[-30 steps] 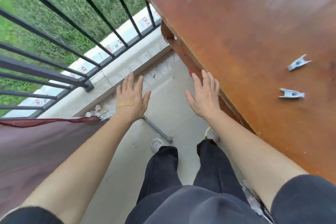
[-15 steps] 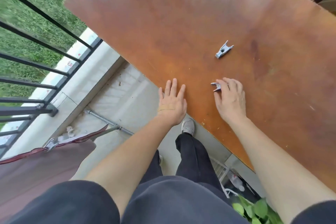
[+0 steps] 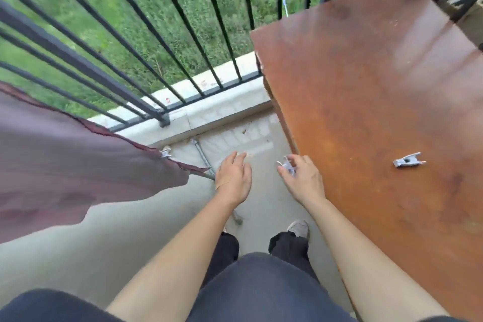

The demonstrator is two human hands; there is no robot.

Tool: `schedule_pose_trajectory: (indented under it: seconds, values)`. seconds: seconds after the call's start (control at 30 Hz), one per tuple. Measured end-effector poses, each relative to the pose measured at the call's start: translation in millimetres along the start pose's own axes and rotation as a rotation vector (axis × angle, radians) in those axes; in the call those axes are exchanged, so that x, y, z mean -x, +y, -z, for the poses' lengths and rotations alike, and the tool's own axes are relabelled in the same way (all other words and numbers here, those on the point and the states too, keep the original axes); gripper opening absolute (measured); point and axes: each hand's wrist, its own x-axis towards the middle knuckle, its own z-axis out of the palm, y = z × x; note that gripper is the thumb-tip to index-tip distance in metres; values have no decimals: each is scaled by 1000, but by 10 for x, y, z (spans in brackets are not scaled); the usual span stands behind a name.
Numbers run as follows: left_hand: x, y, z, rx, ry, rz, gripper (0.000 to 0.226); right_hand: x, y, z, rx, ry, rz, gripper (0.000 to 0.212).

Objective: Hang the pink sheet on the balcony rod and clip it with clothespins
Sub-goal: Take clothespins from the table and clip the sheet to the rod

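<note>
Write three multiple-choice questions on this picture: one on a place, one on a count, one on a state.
1. Where does the loose clothespin lie?
A. on the brown table
B. on the floor
C. on the railing
2. How many clothespins show?
A. one
B. three
C. five
3. What does the left hand do?
A. grips the railing
B. holds nothing, fingers relaxed
C. pinches a clothespin
Answers:
1 A: it rests on the tabletop.
2 B: the loose one, a second clothespin pinched by the right hand, a third clothespin clipped on the pink sheet.
3 B: its fingers are empty.
</note>
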Motion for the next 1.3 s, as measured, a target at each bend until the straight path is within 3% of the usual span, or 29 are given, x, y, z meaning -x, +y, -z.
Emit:
schedule_pose_trajectory:
  seconds: [0.17, 0.37, 0.53, 0.7, 1.03, 1.3]
  values:
    - [563, -1078, 652, -8, 202, 194, 44, 223, -1308, -617, 23, -147, 296, 34]
    - [1512, -2784, 1461, 27, 429, 479, 60, 1092, -2788, -1720, 126, -255, 673, 35]
    - [2617, -4358, 2233, 67, 686, 699, 79, 2079, -4017, -3003, 47, -295, 832, 30]
    - [3708, -5636, 2792, 102, 922, 933, 76, 3154, -5099, -4154, 7, -493, 993, 20]
    - [4490, -7713, 3000, 129, 974, 1156, 81, 4364, -6361, -6100, -109, -836, 1054, 20]
    - [4392, -9822, 3880, 132, 931, 1228, 72, 4722, -7820, -8047, -139, -910, 995, 14]
